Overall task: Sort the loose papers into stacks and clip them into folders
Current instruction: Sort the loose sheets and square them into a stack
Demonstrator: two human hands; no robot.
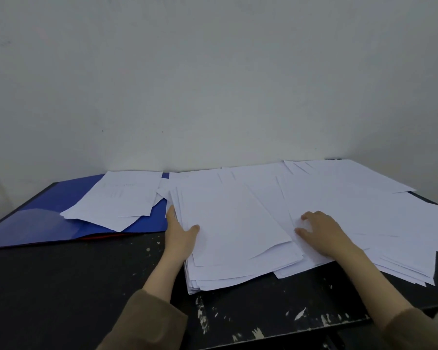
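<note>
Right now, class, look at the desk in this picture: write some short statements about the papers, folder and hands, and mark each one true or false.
1. The blue folder lies open, left of the paper pile. True.
2. A few sheets lie on the folder. True.
3. The left hand holds a pen. False: it holds the pile's left edge.
4. The right hand hangs above the table. False: it rests on the papers.
5. The papers are yellow. False: white.
</note>
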